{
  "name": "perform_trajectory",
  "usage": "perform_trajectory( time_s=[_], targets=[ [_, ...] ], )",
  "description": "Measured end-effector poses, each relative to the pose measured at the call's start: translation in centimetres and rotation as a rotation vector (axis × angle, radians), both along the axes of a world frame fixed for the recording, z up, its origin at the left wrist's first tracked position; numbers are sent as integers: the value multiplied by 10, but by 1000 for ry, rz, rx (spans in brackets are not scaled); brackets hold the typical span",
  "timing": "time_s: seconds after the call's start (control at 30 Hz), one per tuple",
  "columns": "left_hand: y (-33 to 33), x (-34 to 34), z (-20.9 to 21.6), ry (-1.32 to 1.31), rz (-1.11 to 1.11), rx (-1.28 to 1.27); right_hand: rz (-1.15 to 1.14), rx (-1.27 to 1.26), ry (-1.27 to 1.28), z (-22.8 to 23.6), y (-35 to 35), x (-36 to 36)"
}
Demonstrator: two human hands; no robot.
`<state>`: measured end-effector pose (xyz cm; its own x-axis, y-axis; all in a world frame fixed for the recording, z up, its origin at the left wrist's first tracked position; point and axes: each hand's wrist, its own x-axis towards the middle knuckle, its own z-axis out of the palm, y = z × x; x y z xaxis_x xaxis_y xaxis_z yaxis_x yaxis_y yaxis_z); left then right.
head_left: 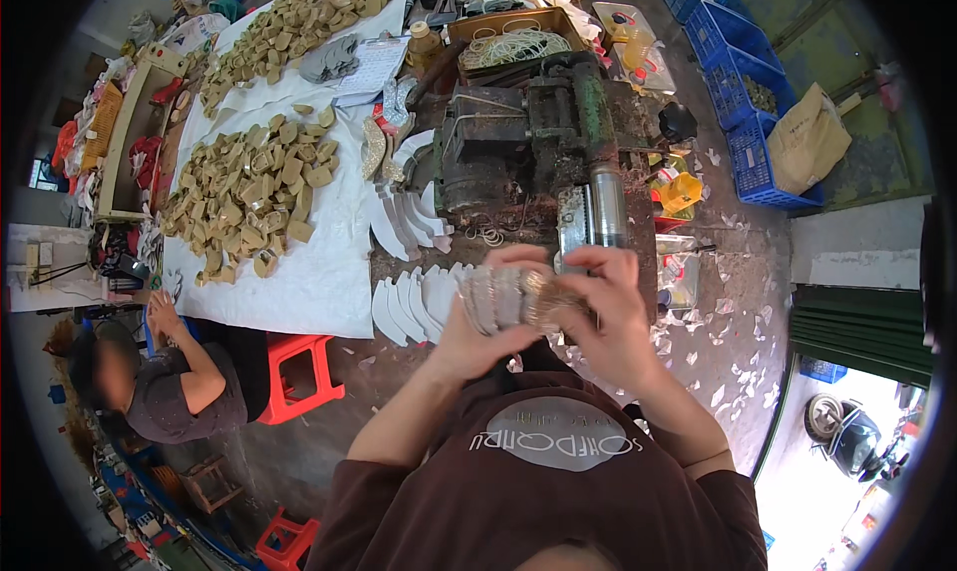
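Here, we observe the left hand [467, 334] curled, partly open, around a stack of curved, glittering silver-gold pieces [498, 298], held at the near side of the dark, grease-stained metal machine [488, 132]. The right hand [616, 320], half closed, grips the stack's right end; blur apparently hides its finer contact. We locate curved white plates [401, 310] at the machine's near left and rounded tan blocks [249, 187] farther left.

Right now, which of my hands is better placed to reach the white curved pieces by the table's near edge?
Probably your left hand: it is nearer the white curved pieces, while your right hand is farther across, beyond the glittery stack. Both are on that stack, though.
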<state>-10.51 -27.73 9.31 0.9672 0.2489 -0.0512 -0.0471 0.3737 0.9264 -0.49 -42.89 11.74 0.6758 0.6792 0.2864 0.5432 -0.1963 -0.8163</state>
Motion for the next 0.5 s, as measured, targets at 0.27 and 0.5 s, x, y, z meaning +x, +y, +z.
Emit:
perform_trajectory(
  time_s=[0.27, 0.5],
  targets=[
    [-37, 14, 16, 0, 111, 10, -162, 238, 7, -18, 3, -10],
    [-46, 18, 21, 44, 125, -99, -192, 206, 112, -17, 0, -7]
  ],
)
